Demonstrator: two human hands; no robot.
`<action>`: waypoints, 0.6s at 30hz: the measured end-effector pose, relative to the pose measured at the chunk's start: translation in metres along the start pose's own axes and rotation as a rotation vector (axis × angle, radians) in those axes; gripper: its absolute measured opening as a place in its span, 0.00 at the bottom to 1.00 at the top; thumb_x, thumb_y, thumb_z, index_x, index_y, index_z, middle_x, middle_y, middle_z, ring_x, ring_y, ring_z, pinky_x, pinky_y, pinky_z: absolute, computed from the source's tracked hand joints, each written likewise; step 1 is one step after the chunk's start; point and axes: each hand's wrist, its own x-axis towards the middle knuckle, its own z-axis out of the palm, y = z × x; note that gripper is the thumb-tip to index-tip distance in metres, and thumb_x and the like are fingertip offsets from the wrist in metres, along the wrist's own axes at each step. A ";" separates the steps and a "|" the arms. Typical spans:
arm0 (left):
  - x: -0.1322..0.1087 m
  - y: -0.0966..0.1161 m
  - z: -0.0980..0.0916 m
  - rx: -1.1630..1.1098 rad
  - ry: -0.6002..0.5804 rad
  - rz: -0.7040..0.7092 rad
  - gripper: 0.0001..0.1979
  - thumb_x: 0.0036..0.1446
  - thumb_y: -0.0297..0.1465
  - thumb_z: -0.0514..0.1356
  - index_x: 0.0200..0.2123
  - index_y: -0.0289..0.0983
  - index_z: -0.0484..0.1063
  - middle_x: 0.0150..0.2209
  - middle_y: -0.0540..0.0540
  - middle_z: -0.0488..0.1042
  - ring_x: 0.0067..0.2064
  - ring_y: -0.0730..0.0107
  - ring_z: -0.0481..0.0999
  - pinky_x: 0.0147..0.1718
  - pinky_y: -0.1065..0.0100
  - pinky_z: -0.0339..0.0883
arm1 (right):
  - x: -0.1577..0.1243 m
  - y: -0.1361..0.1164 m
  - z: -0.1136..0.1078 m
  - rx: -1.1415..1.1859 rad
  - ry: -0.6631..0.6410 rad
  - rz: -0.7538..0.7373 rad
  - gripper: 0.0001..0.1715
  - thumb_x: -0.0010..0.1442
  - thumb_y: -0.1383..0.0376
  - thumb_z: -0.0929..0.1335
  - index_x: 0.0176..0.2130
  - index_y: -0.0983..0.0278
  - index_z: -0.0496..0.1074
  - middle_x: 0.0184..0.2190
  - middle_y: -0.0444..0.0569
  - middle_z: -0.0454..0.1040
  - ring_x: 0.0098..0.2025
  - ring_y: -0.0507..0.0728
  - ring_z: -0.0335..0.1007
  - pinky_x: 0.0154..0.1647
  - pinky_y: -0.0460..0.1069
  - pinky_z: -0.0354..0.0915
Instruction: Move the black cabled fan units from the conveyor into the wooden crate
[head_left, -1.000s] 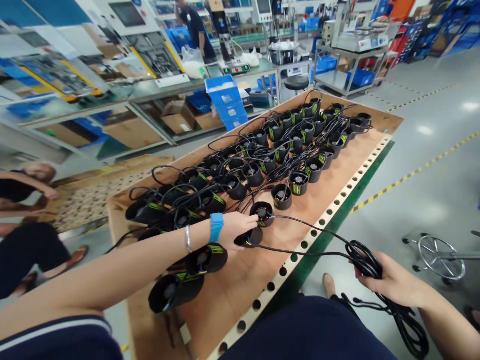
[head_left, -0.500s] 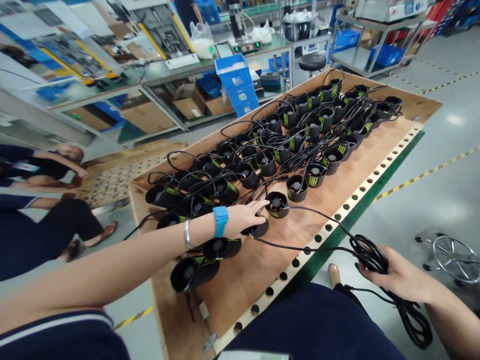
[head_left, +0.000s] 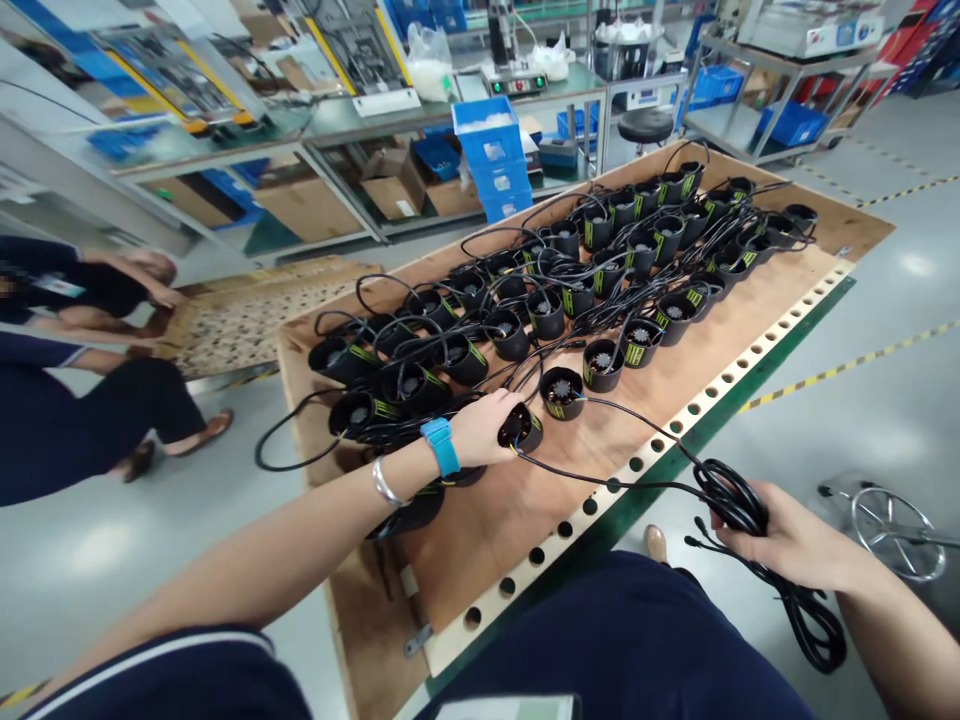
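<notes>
A wooden board (head_left: pixel 517 520) carries several black round fan units with green labels and tangled black wires. My left hand (head_left: pixel 484 428), with a blue watch on its wrist, is closed round one fan unit (head_left: pixel 521 430) near the board's front edge. Two black cables run from that unit and its neighbour (head_left: pixel 561 390) to my right hand (head_left: pixel 780 540). That hand is closed on a coiled bundle of black cable (head_left: pixel 731 505), off the board's right edge; loops of it hang down below.
A strip with round holes (head_left: pixel 600 500) lines the board's near edge. Another person (head_left: pixel 90 400) crouches at the left beside a second board on the floor. Workbenches with blue bins (head_left: pixel 491 160) and boxes stand behind. A metal stool base (head_left: pixel 896 520) is on the right.
My left hand has drawn the fan unit slightly nearer and closed round it. The view has shifted, so the board sits further right and higher. My right hand keeps the cable bundle.
</notes>
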 end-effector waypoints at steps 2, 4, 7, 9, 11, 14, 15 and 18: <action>0.001 -0.001 -0.003 0.009 -0.009 -0.006 0.32 0.43 0.34 0.65 0.52 0.35 0.61 0.46 0.38 0.69 0.46 0.54 0.73 0.47 0.57 0.70 | 0.000 -0.002 0.000 -0.005 0.004 -0.007 0.07 0.53 0.66 0.67 0.35 0.65 0.67 0.28 0.44 0.69 0.31 0.52 0.63 0.32 0.47 0.63; -0.004 0.005 -0.011 0.034 0.029 -0.019 0.38 0.40 0.36 0.67 0.55 0.34 0.60 0.51 0.35 0.67 0.51 0.49 0.71 0.50 0.54 0.69 | -0.001 -0.007 -0.002 -0.023 0.008 -0.021 0.06 0.53 0.68 0.67 0.35 0.65 0.66 0.27 0.43 0.68 0.30 0.52 0.61 0.31 0.46 0.62; -0.022 0.036 -0.024 -0.025 0.268 0.045 0.36 0.42 0.39 0.68 0.54 0.35 0.61 0.53 0.34 0.66 0.54 0.49 0.69 0.53 0.51 0.67 | -0.006 -0.024 -0.007 -0.065 -0.002 -0.037 0.06 0.53 0.69 0.66 0.34 0.64 0.65 0.24 0.40 0.64 0.26 0.50 0.57 0.26 0.45 0.58; -0.037 0.075 -0.028 -0.134 0.484 0.130 0.31 0.49 0.44 0.64 0.53 0.37 0.61 0.52 0.36 0.68 0.54 0.52 0.70 0.54 0.52 0.67 | -0.009 -0.043 -0.010 -0.082 -0.034 -0.048 0.06 0.54 0.69 0.65 0.36 0.63 0.65 0.23 0.39 0.64 0.25 0.49 0.58 0.24 0.44 0.57; -0.048 0.122 -0.028 -0.130 0.712 0.207 0.38 0.50 0.50 0.63 0.59 0.38 0.57 0.56 0.33 0.66 0.57 0.47 0.67 0.54 0.48 0.67 | -0.008 -0.067 -0.010 -0.098 -0.096 -0.084 0.10 0.53 0.70 0.65 0.39 0.63 0.67 0.24 0.39 0.67 0.24 0.50 0.60 0.24 0.44 0.57; -0.047 0.187 -0.023 0.138 0.885 0.291 0.36 0.56 0.43 0.61 0.64 0.38 0.52 0.59 0.32 0.65 0.60 0.45 0.66 0.55 0.45 0.64 | 0.004 -0.099 -0.004 -0.198 -0.181 -0.276 0.17 0.48 0.71 0.67 0.41 0.64 0.69 0.29 0.42 0.72 0.27 0.51 0.65 0.25 0.43 0.60; -0.043 0.202 -0.023 0.232 0.867 0.291 0.32 0.58 0.36 0.59 0.64 0.38 0.53 0.56 0.33 0.68 0.57 0.48 0.70 0.54 0.48 0.65 | 0.010 -0.106 -0.003 -0.246 -0.202 -0.366 0.17 0.46 0.71 0.68 0.40 0.65 0.70 0.30 0.44 0.73 0.29 0.52 0.66 0.26 0.43 0.61; -0.028 0.219 -0.024 0.373 0.679 0.183 0.29 0.58 0.24 0.53 0.63 0.34 0.56 0.40 0.39 0.77 0.38 0.58 0.78 0.38 0.58 0.73 | 0.030 -0.111 -0.009 -0.291 -0.248 -0.553 0.12 0.43 0.70 0.71 0.32 0.67 0.71 0.29 0.44 0.71 0.30 0.51 0.66 0.27 0.43 0.62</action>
